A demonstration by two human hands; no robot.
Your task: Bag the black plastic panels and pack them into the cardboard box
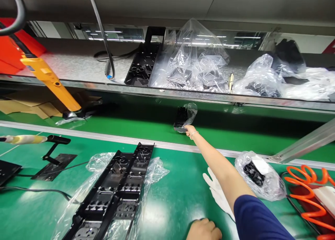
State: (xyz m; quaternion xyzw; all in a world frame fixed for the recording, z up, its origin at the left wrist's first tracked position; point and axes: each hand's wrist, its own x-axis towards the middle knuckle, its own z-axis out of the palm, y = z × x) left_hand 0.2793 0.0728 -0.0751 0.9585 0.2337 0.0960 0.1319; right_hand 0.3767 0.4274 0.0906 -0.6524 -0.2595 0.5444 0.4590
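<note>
1. A small black moulded plastic part half-wrapped in a clear plastic bag [184, 117] is sitting on the green conveyor belt [235, 135], far across it and just under the metal shelf edge [183, 93].
2. The person's right hand [190, 131] is reaching out at full stretch, its fingers touching the near lower edge of the part; whether they are closing on it cannot be told.
3. The part looks light and stiff, but its loose film looks slippery, so gripping the hard black body, not the bag, seems safer.
4. The left hand [204, 229] is resting curled on the green worktable [172, 198], gripping nothing visible.
5. Nearer than the belt, two long black plastic trays on clear film [117, 194] are lying left of that hand.
6. A white glove [217, 193] is lying under the outstretched arm.
</note>
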